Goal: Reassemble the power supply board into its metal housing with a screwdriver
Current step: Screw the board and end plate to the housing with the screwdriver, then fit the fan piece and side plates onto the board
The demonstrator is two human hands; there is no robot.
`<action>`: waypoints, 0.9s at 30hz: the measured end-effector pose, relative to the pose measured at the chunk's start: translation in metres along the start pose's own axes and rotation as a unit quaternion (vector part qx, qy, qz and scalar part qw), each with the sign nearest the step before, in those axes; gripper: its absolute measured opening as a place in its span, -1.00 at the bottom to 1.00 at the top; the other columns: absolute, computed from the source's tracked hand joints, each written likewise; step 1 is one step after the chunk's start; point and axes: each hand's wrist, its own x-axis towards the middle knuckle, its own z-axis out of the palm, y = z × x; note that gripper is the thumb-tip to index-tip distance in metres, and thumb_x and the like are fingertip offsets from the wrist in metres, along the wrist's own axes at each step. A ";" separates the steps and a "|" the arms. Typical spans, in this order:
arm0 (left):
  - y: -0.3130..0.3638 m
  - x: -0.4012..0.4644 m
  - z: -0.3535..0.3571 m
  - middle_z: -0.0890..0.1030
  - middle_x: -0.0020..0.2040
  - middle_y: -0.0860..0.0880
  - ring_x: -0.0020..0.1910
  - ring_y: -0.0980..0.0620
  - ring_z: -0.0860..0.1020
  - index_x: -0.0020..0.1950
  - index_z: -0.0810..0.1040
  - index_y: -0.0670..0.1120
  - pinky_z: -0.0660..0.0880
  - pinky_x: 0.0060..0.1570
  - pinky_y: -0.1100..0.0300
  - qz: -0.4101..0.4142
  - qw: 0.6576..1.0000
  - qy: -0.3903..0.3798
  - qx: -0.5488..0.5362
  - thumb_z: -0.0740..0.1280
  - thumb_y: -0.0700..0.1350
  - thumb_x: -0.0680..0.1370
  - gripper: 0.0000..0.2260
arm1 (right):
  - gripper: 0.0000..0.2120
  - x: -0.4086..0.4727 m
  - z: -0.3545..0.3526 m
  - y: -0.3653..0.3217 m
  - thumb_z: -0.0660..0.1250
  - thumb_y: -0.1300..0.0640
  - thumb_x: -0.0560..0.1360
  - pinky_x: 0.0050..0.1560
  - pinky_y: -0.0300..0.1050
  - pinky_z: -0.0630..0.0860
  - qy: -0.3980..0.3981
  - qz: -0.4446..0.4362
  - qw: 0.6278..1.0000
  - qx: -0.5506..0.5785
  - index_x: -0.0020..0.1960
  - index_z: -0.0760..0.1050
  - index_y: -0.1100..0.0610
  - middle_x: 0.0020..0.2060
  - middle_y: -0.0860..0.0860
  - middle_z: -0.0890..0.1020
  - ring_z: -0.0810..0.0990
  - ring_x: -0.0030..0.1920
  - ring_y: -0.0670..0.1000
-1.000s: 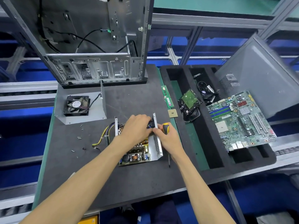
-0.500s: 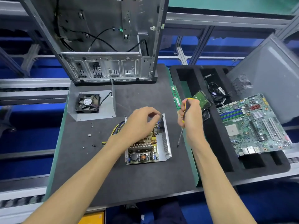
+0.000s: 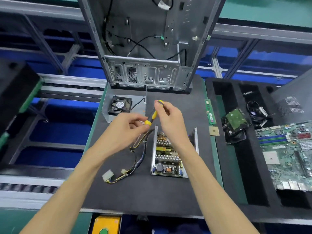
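Note:
The power supply board (image 3: pixel 166 159) lies inside its open metal housing (image 3: pixel 154 149) on the dark mat, with its wire bundle and white connector (image 3: pixel 108 175) trailing to the left. Both hands hover above the mat, behind the housing. My right hand (image 3: pixel 170 120) grips the upper handle of a yellow-and-black screwdriver (image 3: pixel 152 116), which slants down to the left. My left hand (image 3: pixel 125 130) pinches the screwdriver's lower end between thumb and fingertips. The shaft and tip are hidden by the fingers.
An upright PC case (image 3: pixel 146 48) stands at the back of the mat, with a fan (image 3: pixel 120 104) on a metal cover before it. To the right lie a RAM stick (image 3: pixel 209 112), a CPU chip (image 3: pixel 213 131), and a foam tray (image 3: pixel 236 174) holding a hard drive (image 3: pixel 235 122) and motherboard (image 3: pixel 290 154).
My right hand carried the screwdriver from the housing's right side up and leftward. My left hand left the board and took hold of the screwdriver's lower end.

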 end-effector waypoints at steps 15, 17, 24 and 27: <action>-0.109 0.002 0.026 0.68 -0.14 -0.04 -0.08 -0.18 0.62 -0.02 0.55 0.00 0.52 -0.12 0.05 -0.131 0.929 0.093 0.332 0.35 -0.05 0.54 -0.93 | -0.86 0.008 0.051 0.032 0.29 0.09 0.62 0.08 -0.01 0.30 -0.059 -0.117 0.941 -0.312 0.04 0.63 -0.02 -0.09 -0.10 0.58 0.48 0.05 0.01; -0.106 0.001 0.024 0.68 -0.09 -0.04 -0.06 -0.18 0.62 0.01 0.55 0.00 0.50 -0.12 0.06 -0.127 0.921 0.080 0.361 0.35 -0.02 0.52 -0.89 | -0.88 0.008 0.051 0.031 0.29 0.10 0.61 0.07 -0.05 0.27 -0.059 -0.118 0.942 -0.309 0.03 0.61 -0.03 -0.10 -0.13 0.55 0.46 0.04 -0.02; -0.065 0.046 -0.010 0.62 0.05 -0.06 0.08 -0.14 0.54 0.23 0.52 -0.06 0.50 -0.04 -0.01 0.010 0.926 0.164 0.341 0.37 -0.16 0.49 -0.69 | -0.88 0.016 0.036 0.024 0.31 0.13 0.61 0.16 -0.02 0.37 -0.028 -0.114 0.957 -0.264 0.03 0.62 0.02 -0.09 -0.09 0.60 0.46 0.01 -0.05; -0.055 0.088 -0.013 0.47 0.31 -0.16 0.31 -0.20 0.38 0.43 0.37 -0.12 0.35 0.20 -0.03 0.020 0.906 0.112 0.408 0.38 -0.26 0.44 -0.44 | -0.88 0.019 0.028 0.022 0.30 0.14 0.61 0.19 0.03 0.40 -0.015 -0.108 0.959 -0.262 0.02 0.62 0.02 -0.09 -0.09 0.60 0.45 0.00 -0.07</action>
